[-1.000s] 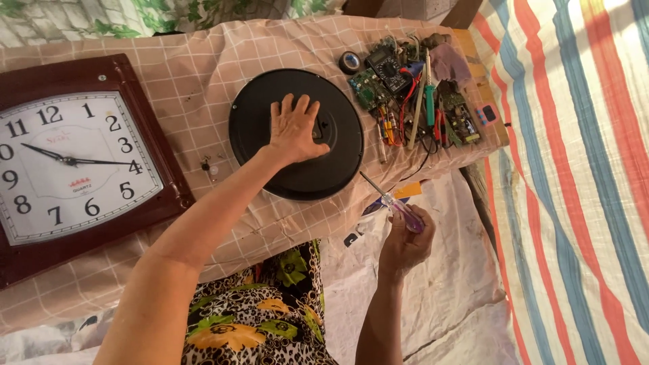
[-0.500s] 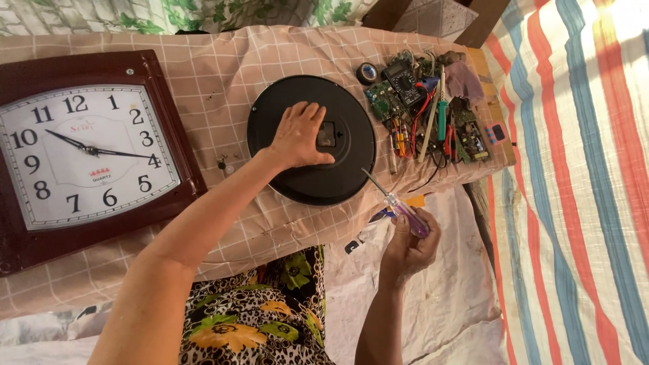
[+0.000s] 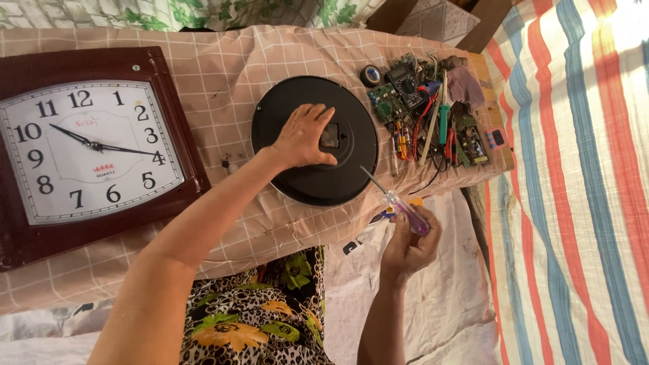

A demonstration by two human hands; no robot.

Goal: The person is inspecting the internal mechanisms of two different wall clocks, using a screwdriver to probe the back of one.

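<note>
Fingers of the left hand lie spread flat on the round black plastic clock back, mid-table; light, rigid, best gripped by its rim. Right hand pinches a purple-handled screwdriver.

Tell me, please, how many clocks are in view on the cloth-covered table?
2: a brown-framed rectangular clock lying face up at the left, and a round black clock lying face down at the centre under the left hand.

Brown wall clock cut off left; hand hides round disc partly.
</note>
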